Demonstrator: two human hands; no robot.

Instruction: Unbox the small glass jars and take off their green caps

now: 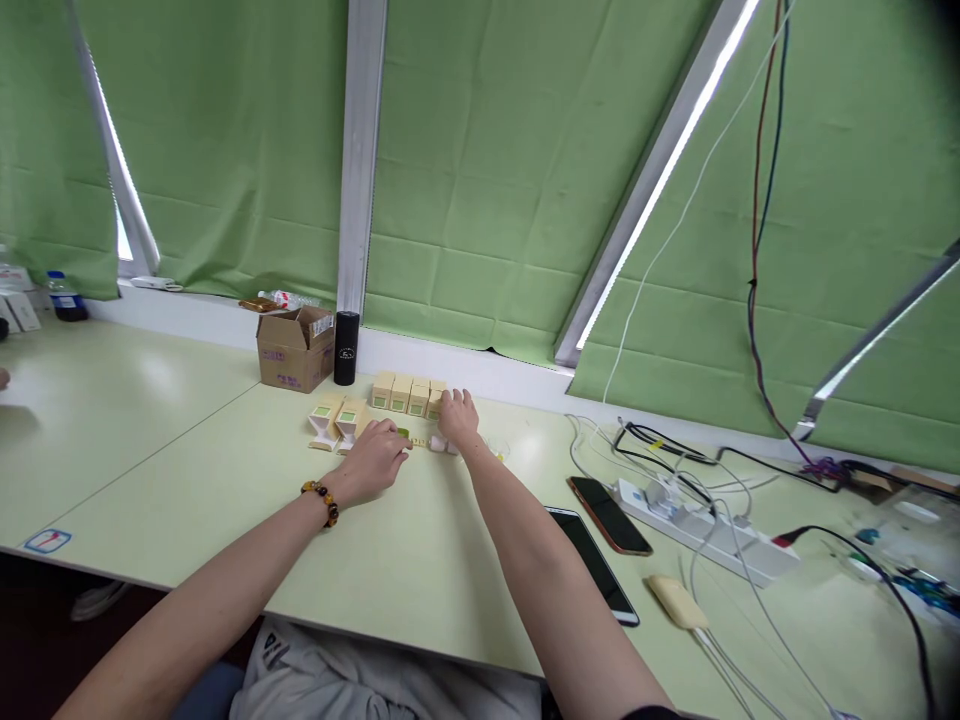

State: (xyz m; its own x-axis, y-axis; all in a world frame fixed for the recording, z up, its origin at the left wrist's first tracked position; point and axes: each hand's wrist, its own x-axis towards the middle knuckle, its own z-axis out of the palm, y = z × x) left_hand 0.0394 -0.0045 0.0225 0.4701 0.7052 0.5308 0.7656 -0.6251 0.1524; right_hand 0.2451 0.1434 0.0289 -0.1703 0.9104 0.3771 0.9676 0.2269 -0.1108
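Observation:
My right hand (pixel 459 416) reaches to the right end of a row of several small cream boxes (pixel 400 391) with green labels, its fingers closed around the end box (pixel 434 402). Two more cream boxes stand with flaps spread: an opened box (pixel 324 424) and another opened box (pixel 349 422), both left of my left hand (pixel 373 462). That hand rests low on the table with curled fingers beside a small green piece (pixel 403 433); whether it grips the piece is partly hidden. Small white pieces (pixel 438 444) lie below my right hand.
On the cream table (pixel 187 480), a cardboard box (pixel 295 350) and black tumbler (pixel 346 348) stand at the back. To the right are a phone (pixel 609 515), a tablet-like device (pixel 592 565), a white power strip (pixel 705 530), a cream charger (pixel 676 602) and tangled cables.

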